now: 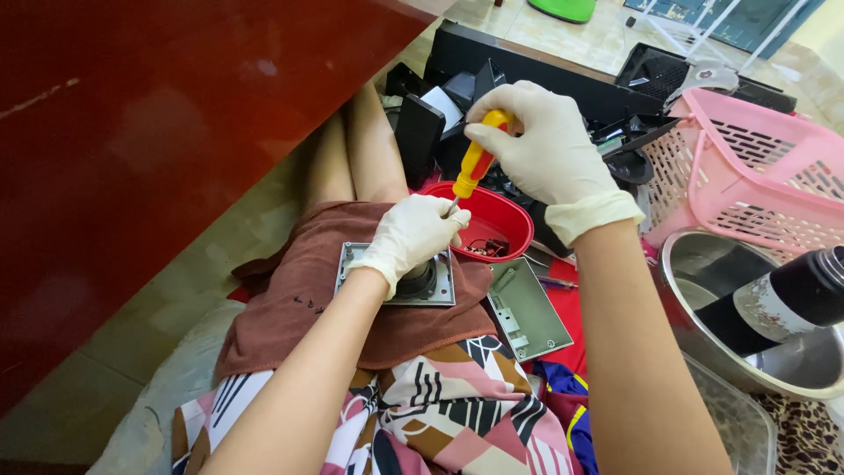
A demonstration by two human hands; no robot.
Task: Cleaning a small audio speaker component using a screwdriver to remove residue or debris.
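In the head view, the person sits on the floor with a brown terry towel (299,290) draped over the lap, and on that towel, near its far edge, lies a square grey metal plate with a dark round part in its middle (435,283). The left hand (411,236), in a white latex glove, lies curled over the plate, fingers closed down around the dark round part and steadying the tip of the tool. The right hand (543,145), gloved the same way, is raised above it with its fingers pinched around the yellow top of a screwdriver with a red and yellow plastic handle (475,165); the tool slants down toward the left hand, its thin metal shaft just showing at the knuckles. Just beyond the towel's far edge sits a red oval plastic bowl (505,220) with small dark bits inside. Beside the towel's right edge lies a second grey metal cover plate (527,308), tilted on a red cloth. Farther right stand a pink plastic lattice basket (756,171) and a steel bowl (703,264) holding a dark bottle (782,303). Black plastic housings (519,70) are piled behind the red bowl.
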